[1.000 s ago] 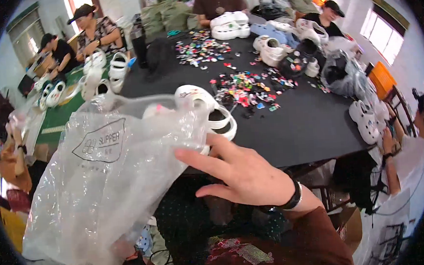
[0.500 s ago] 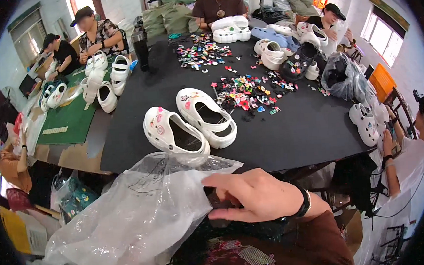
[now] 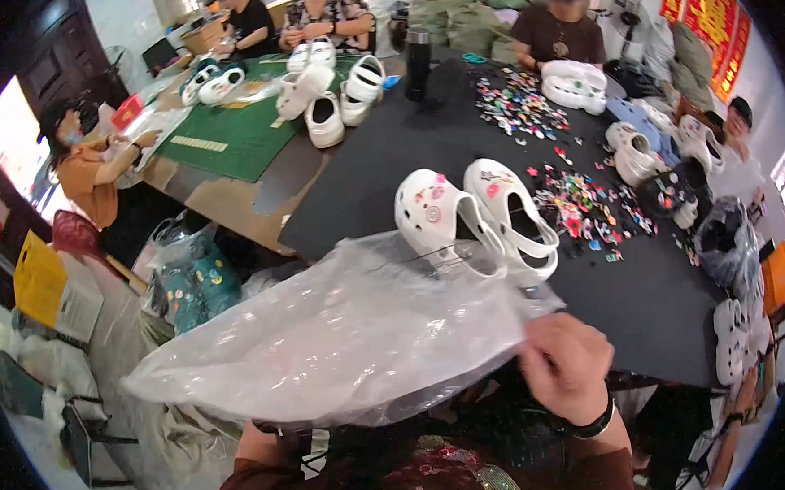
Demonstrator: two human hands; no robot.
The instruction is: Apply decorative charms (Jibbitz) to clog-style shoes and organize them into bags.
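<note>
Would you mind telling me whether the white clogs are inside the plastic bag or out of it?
Out. Both white clogs stand on the black table, beyond the plastic bag that the right hand grips.

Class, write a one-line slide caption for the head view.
Right hand grips a clear plastic bag beside a pair of white clogs on a black table.

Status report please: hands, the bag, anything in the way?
Right hand pinches the clear plastic bag at its edge. Left hand not in view. Bag lies slack, apparently empty. Pair of white clogs on black table just beyond the bag.
</note>
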